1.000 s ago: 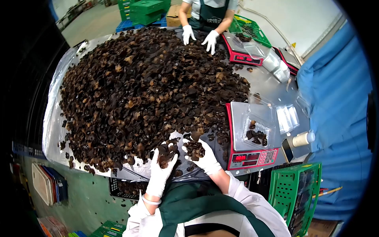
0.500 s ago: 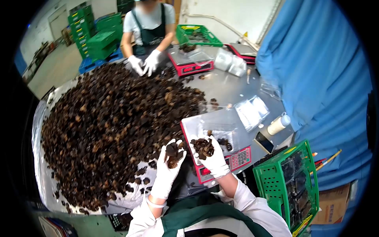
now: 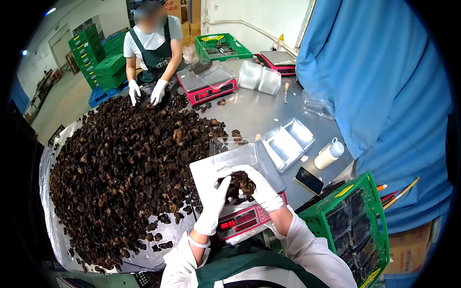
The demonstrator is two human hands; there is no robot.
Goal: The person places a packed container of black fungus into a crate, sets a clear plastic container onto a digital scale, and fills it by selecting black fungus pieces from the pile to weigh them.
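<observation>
Dark wood ear mushrooms (image 3: 244,182) are sitting within the grip, above the digital scale (image 3: 246,220), showing no clear long axis. The right hand (image 3: 263,188) is cupping them; the left hand (image 3: 211,205) is curving alongside, its hold unclear. Both wrists are angling inward, the mushroom pile (image 3: 122,168) spreading leftward.

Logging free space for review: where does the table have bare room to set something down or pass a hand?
Widest: bare metal between the co-worker's scale and the white trays. Smaller: between the bottle and the curtain-side clear container. Crowded: leftward, under the fungus pile, and over the near scale, where left hand and right hand cup a clump.
</observation>
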